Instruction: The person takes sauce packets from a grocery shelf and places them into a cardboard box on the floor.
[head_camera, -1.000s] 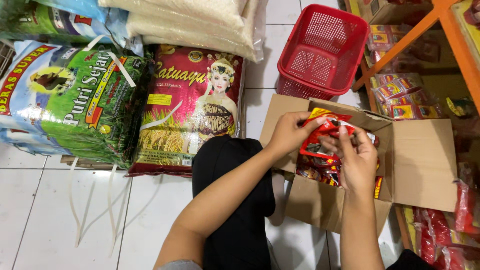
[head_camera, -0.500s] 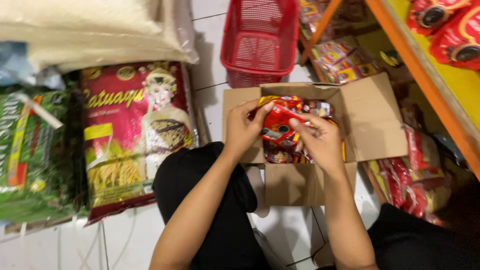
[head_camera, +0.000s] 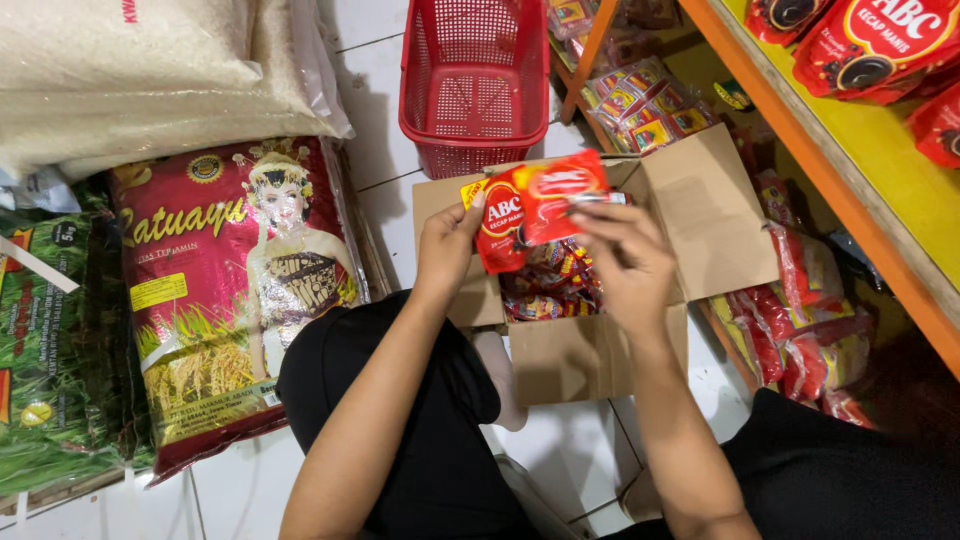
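Both my hands hold one red sauce pouch (head_camera: 540, 205) above an open cardboard box (head_camera: 700, 215) on the floor. My left hand (head_camera: 447, 250) grips the pouch's left edge. My right hand (head_camera: 625, 265) pinches its right side from below. Inside the box lie several more red pouches (head_camera: 545, 285), partly hidden by the held one. My black-clad legs flank the box.
A red plastic basket (head_camera: 470, 75) stands behind the box. Large rice sacks, one red (head_camera: 235, 290), one green (head_camera: 50, 340), one white (head_camera: 140, 75), lie at the left. An orange-edged shelf (head_camera: 850, 170) with red pouches is at the right, more packets below it.
My hands have lifted the red pouch up out of the box and turned it flat toward me. The view has shifted right, toward the shelf.
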